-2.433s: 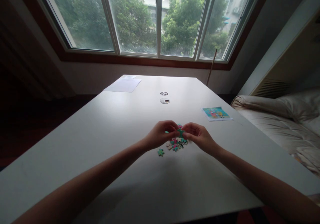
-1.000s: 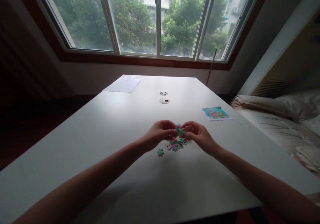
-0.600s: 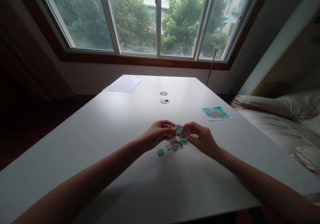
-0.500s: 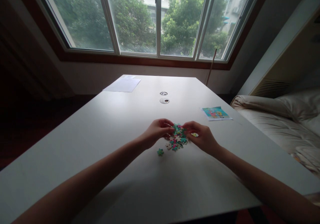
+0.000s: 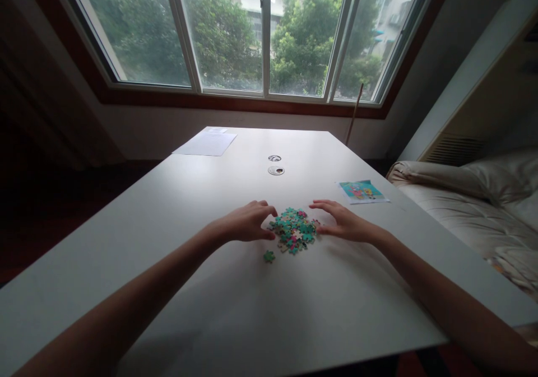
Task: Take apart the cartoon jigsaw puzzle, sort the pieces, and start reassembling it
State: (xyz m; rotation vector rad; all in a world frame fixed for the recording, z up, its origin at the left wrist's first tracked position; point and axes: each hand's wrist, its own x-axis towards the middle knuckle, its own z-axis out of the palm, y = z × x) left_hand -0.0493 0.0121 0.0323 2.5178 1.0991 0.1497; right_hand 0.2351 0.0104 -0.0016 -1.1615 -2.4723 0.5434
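A heap of small jigsaw puzzle pieces (image 5: 294, 230), mostly teal and green with some pink and bare backing, lies on the white table (image 5: 218, 310). At its left edge is my left hand (image 5: 252, 221), thumb and fingers apart in a curve, holding nothing. My right hand (image 5: 342, 221) is at the heap's right side with fingers spread and nothing in them; its thumb is close to the pieces. One loose green puzzle piece (image 5: 269, 256) lies apart, nearer to me and left of the heap.
A colourful picture sheet (image 5: 363, 191) lies to the right on the table. White paper (image 5: 207, 143) is at the far left corner. Two round inserts, one a cable-hole cover (image 5: 276, 171), sit mid-table. A padded sofa (image 5: 458, 209) stands along the right, windows beyond.
Both hands have moved apart, left and right, off the top of the heap, and their fingers have opened. More of the puzzle pieces now shows between them.
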